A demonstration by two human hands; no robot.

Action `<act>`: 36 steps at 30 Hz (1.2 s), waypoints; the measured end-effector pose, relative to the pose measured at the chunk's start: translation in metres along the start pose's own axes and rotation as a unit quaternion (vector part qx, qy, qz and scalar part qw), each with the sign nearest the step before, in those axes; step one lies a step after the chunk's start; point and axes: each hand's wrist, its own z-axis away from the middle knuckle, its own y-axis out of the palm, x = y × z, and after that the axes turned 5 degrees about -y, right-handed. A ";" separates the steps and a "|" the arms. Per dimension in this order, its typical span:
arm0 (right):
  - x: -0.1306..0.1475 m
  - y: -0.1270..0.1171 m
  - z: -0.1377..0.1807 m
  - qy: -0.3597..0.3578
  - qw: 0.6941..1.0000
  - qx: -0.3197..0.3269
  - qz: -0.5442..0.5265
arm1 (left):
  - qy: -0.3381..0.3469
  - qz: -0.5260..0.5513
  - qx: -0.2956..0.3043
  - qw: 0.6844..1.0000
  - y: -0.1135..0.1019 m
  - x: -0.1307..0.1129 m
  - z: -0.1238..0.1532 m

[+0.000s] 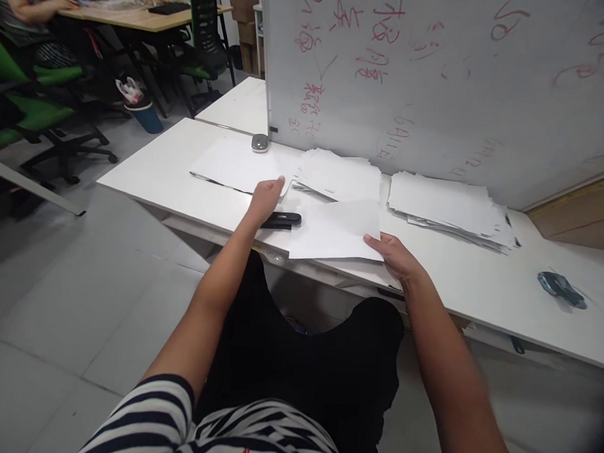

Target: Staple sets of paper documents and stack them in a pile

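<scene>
With thumb on top, my right hand (397,256) grips the right edge of a white sheet of paper (334,229), which lies near the desk's front edge; whether it is one sheet or several I cannot tell. My left hand (267,199) is closed at the near right corner of another spread of white paper (239,162), and that corner curls up at the thumb. Just under my left wrist lies a black stapler (285,219), partly hidden by the forearm. A loose pile of paper (342,173) sits behind the held sheet, and a thicker paper stack (446,205) is to its right.
A small grey rounded device (259,143) stands at the back of the white desk (154,163). A dark blue-grey object (562,290) lies at the right. Behind rises a whiteboard (438,79) with red writing. Another person (33,14) sits at a far desk.
</scene>
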 end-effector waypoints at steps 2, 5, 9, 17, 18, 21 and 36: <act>-0.003 0.002 0.003 -0.014 1.000 -0.005 -0.003 | 0.010 -0.109 0.022 0.994 0.005 -0.001 0.001; -0.006 0.005 0.007 -0.029 1.000 -0.012 -0.002 | -0.004 -0.248 0.035 0.968 0.013 -0.002 0.000; -0.008 0.007 0.011 -0.027 1.000 -0.003 -0.007 | -0.002 -0.366 0.011 0.931 0.023 -0.001 -0.002; -0.006 0.008 0.012 -0.024 1.000 -0.010 -0.018 | 0.019 -0.397 0.028 0.917 0.033 0.000 -0.002; -0.006 0.008 0.012 -0.024 1.000 -0.013 -0.014 | 0.017 -0.373 0.032 0.927 0.031 0.000 -0.002; -0.004 0.009 0.012 -0.025 0.999 -0.006 -0.019 | 0.009 -0.259 0.036 0.965 0.020 -0.002 0.000; -0.011 0.013 0.022 -0.092 0.988 -0.111 -0.050 | -0.004 -0.066 -0.007 0.998 0.002 0.002 -0.001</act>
